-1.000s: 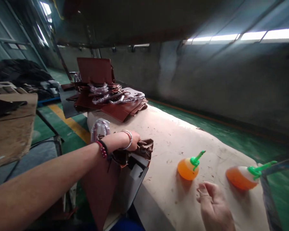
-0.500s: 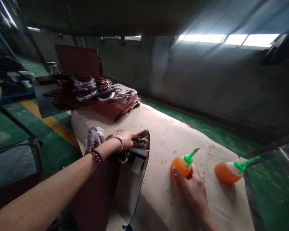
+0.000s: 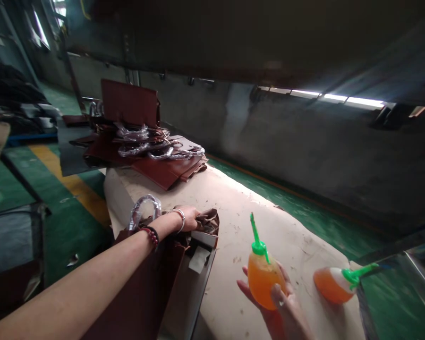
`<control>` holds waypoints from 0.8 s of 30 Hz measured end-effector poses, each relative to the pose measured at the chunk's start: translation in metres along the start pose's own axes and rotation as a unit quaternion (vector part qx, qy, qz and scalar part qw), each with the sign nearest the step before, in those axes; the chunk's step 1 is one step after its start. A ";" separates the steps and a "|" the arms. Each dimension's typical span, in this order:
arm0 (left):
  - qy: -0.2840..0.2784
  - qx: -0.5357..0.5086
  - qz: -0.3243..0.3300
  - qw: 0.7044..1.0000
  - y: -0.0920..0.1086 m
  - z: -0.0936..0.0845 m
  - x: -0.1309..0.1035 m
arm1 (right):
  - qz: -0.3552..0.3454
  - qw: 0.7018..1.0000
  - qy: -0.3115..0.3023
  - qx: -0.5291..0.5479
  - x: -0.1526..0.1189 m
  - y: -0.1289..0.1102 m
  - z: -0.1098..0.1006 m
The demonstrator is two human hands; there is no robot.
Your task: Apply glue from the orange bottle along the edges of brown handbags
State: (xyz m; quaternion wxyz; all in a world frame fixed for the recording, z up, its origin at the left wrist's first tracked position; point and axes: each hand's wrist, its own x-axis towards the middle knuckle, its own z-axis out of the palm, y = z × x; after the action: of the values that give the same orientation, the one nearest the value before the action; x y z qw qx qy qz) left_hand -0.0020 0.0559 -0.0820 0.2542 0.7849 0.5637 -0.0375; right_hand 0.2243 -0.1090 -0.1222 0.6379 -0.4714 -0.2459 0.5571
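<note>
My right hand (image 3: 285, 300) is wrapped around a squeeze bottle (image 3: 264, 278) of orange liquid. The bottle's green nozzle points up, and it is held above the paper-covered table. On the left, my left hand (image 3: 189, 218) grips crumpled brown lining (image 3: 208, 221) at the opening of a dark red handbag (image 3: 134, 278); its fingertips are partly hidden. A plastic-wrapped handle (image 3: 146, 204) stands up from this bag. Inside its open side a pale patch (image 3: 199, 259) shows. Right of my right hand, a second squeeze bottle (image 3: 335, 285) lies tilted on the table.
Dark red bag pieces (image 3: 163, 165) with plastic-wrapped handles are piled at the table's far end. Brown paper (image 3: 241, 222) covers the table. A dark panel (image 3: 233, 38) hangs overhead. Green floor with a yellow stripe (image 3: 71, 184) runs along the left.
My right hand has lifted the squeeze bottle off the table and turned it more upright. My left hand stays at the handbag's lining. The view has tilted upward slightly.
</note>
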 end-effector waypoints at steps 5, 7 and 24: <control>-0.038 -0.004 0.016 0.999 -0.002 0.001 0.013 | 0.047 0.999 -0.023 0.011 0.011 -0.003 -0.002; -0.055 -0.009 0.020 0.998 -0.004 0.002 0.019 | 0.055 0.998 -0.021 0.009 0.012 -0.007 -0.003; -0.068 -0.035 0.010 0.997 -0.011 0.000 0.019 | -0.019 0.960 0.011 -0.279 0.019 -0.023 -0.011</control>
State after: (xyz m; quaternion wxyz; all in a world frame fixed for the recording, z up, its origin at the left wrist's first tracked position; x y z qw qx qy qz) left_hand -0.0051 0.0746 -0.0929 0.3198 0.7766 0.5384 -0.0686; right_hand 0.2498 -0.0931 -0.1107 0.4936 -0.6322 -0.3937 0.4491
